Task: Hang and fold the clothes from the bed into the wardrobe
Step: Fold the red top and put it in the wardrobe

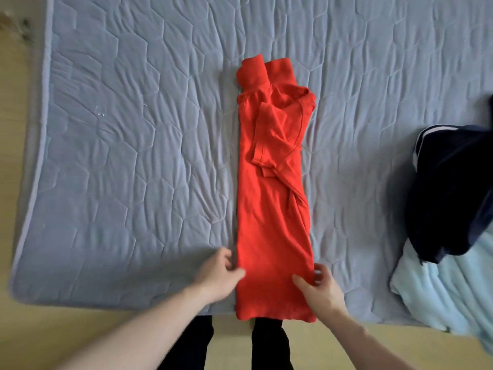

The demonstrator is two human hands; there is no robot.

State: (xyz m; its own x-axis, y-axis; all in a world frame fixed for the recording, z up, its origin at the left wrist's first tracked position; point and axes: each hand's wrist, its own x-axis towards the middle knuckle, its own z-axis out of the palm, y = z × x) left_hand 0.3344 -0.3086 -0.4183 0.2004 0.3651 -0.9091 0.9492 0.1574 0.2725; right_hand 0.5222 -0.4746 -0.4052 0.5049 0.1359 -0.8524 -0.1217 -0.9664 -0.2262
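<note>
Nearest me, my left hand (221, 273) sits at the left edge of the red shirt (272, 209), near its hem; the fingers look curled at the fabric edge, but blur stops me telling whether they pinch cloth or only touch it. My right hand (320, 285) has its thumb on top of the shirt's right edge and its fingers beside it, so I judge it is gripping that edge.

The shirt lies on the bed (133, 156) as a long narrow strip, hem hanging just over the near edge, collar far from me.

The risk I see: if one hand has cloth and the other does not, lifting the hem to fold it towards the collar would skew the strip. The sleeves folded across the upper half sit loosely and bunched, and a quick lift could slide them out and undo the lengthwise fold.

To the right, the dark garment (453, 188) and the pale blue cloth (448, 289) lie well apart from the shirt.
</note>
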